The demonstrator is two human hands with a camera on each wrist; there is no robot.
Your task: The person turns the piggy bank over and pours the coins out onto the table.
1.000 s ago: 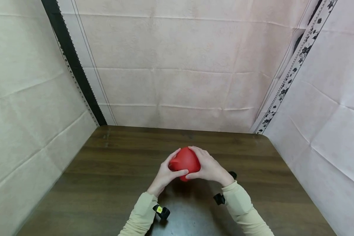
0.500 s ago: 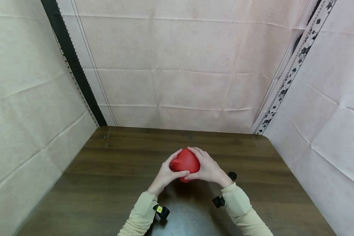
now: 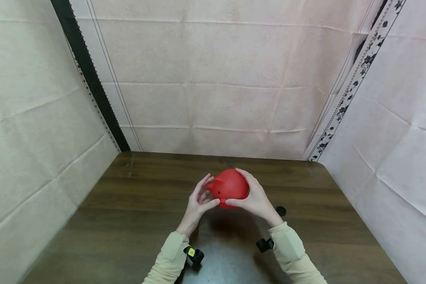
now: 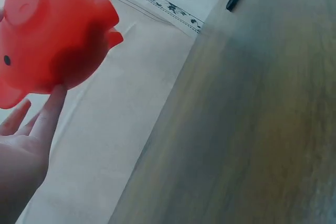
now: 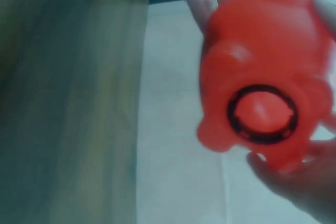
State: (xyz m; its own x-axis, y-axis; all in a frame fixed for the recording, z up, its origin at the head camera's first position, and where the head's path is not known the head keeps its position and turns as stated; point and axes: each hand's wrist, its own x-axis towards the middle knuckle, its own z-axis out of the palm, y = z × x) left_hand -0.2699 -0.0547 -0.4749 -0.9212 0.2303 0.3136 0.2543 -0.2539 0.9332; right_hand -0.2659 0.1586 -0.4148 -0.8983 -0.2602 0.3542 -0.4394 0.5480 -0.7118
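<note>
In the head view a red piggy bank (image 3: 230, 184) is held above the table, snout pointing left. My right hand (image 3: 253, 197) grips its right side, thumb in front and fingers over the far side. My left hand (image 3: 199, 199) is at the snout end, fingers spread and loosely bent; in the left wrist view a fingertip (image 4: 60, 90) touches the body. The right wrist view shows the underside, where a black ring (image 5: 262, 114) encircles a round red area. The right hand's farther fingers are partly hidden behind the bank.
A small black round piece (image 3: 281, 210) lies on the brown wooden table (image 3: 145, 205) near the right wrist. Pale cloth (image 3: 216, 79) hangs behind the table and along both sides. Black camera mounts (image 3: 196, 256) sit on both wrists.
The piggy bank has turned and risen slightly to the right, bringing its snout and eye into view. My left hand's fingers have loosened from around it; my right hand keeps its grip.
</note>
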